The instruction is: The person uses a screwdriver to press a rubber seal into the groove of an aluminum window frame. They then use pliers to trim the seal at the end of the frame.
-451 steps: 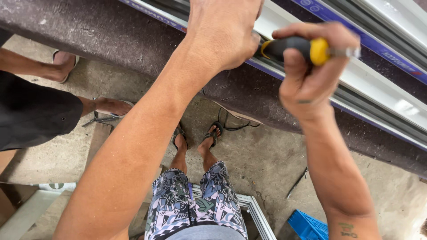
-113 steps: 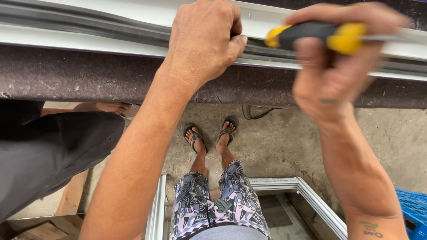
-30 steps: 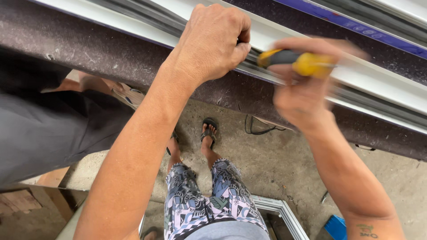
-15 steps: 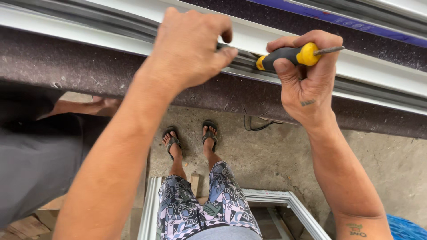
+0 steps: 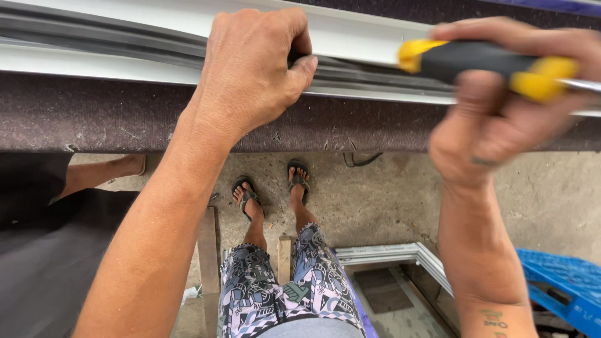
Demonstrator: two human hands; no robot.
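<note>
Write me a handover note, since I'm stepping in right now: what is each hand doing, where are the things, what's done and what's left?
Left hand: fist closed on the dark rubber strip in the white frame channel, pressing it down.
Right hand: grip shut on the black-and-yellow screwdriver, held beside the channel, blurred.
Frame lies across the dark padded bench.
Done: strip sits in the channel left of the fist.
Left: cannot tell how far it is seated to the right.

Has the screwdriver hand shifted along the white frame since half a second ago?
Yes. The right hand with the screwdriver now sits farther from the left hand along the white frame.
</note>
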